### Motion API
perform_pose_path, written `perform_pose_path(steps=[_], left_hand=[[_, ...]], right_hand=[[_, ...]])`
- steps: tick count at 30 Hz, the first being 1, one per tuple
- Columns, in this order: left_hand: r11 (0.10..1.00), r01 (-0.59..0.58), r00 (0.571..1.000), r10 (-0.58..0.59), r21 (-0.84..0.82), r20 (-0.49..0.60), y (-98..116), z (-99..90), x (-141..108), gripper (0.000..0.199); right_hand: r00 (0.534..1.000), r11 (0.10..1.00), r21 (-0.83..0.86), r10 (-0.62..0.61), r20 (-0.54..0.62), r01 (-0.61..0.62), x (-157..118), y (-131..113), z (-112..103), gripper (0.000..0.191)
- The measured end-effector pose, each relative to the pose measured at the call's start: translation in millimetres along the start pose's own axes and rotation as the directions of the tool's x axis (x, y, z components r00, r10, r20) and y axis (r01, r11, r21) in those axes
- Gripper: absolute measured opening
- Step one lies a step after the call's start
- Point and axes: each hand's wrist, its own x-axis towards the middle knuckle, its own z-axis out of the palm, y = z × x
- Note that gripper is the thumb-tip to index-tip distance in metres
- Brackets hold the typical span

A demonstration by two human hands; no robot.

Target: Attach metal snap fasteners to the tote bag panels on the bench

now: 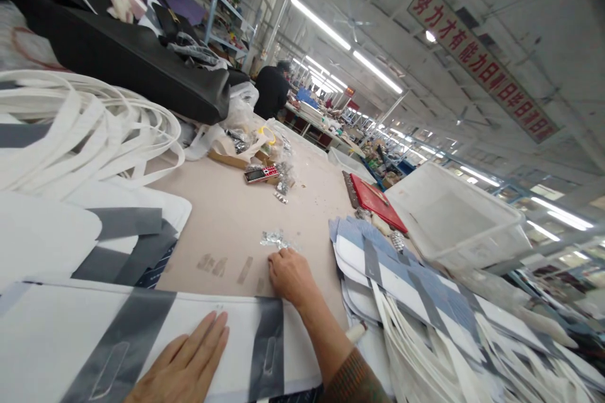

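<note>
My left hand (186, 359) lies flat, fingers stretched out, on a white fabric panel (208, 315) with dark grey strips across it. Each of its two strips bears an elongated stitched or cut outline. Two tiny marks show on the white just beyond my fingertips. Farther out on the table, my right hand (289, 274) is closed, its fingers curled down at the near edge of a small heap of shiny metal pieces (276, 239). Whatever its fingertips pinch is hidden beneath the hand.
White straps (94, 132) and stacked panels (42, 227) lie left. More blue-and-white panels (392, 264) with straps are stacked right, near a red case (378, 201) and white bin (458, 214). A red phone (261, 174) lies ahead. Beyond stands a person (271, 91) in dark clothing.
</note>
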Motion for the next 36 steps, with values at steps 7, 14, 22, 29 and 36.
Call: perform_pose_path(steps=[7,14,22,29,36], left_hand=[[0.998,-0.067,0.996,0.067,0.003,-0.052,9,-18.2,1,0.096],[0.991,0.108,0.992,-0.113,-0.078,-0.059,30,-57.5,25,0.067],[0.992,0.116,0.991,-0.112,-0.052,0.077,34,-73.7,36,0.066],[0.975,0.190,0.974,-0.172,-0.112,0.149,35,-80.4,39,0.062],[0.980,0.188,0.982,-0.189,-0.065,-0.010,36,-81.0,39,0.055]], right_hand=[[0.999,1.000,-0.026,-0.002,0.041,0.003,9,8,8,0.025],[0.989,0.953,0.303,-0.062,0.136,0.018,-12,-28,-18,0.025],[0.952,0.903,0.407,-0.233,0.197,0.137,-23,-68,-14,0.017],[0.944,0.972,0.180,-0.199,0.263,0.154,-21,-80,-17,0.019],[0.949,0.960,0.281,-0.091,0.300,0.003,-17,-84,-18,0.016]])
